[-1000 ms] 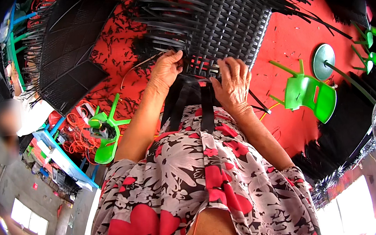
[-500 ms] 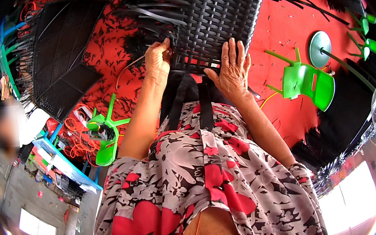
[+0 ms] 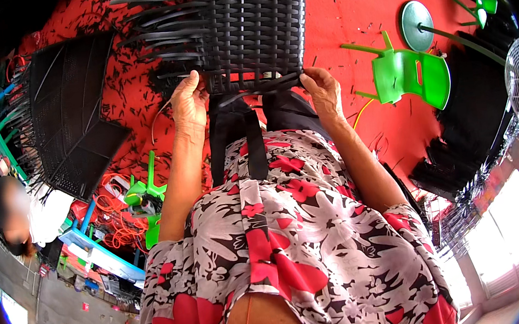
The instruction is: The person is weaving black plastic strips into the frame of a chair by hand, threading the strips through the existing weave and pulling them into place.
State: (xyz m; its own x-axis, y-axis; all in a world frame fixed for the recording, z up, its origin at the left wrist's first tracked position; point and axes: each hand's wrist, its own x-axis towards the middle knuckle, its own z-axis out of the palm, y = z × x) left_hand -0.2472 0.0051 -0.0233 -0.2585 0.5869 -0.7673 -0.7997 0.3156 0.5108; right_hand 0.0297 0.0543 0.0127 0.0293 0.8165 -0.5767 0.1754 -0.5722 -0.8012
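Your right hand [image 3: 324, 89] pinches the woven panel [image 3: 252, 33] at its near-right corner; left hand [image 3: 189, 105] curls beside its near-left, hold unclear.

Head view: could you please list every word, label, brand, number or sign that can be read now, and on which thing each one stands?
No readable text anywhere.
Woven black panel: no lettering seen; the pale patch showing through its near edge is too blurred to read.
Nearest green plastic chair: no lettering seen.
Small red patch on the wall: too small to tell whether it bears text.
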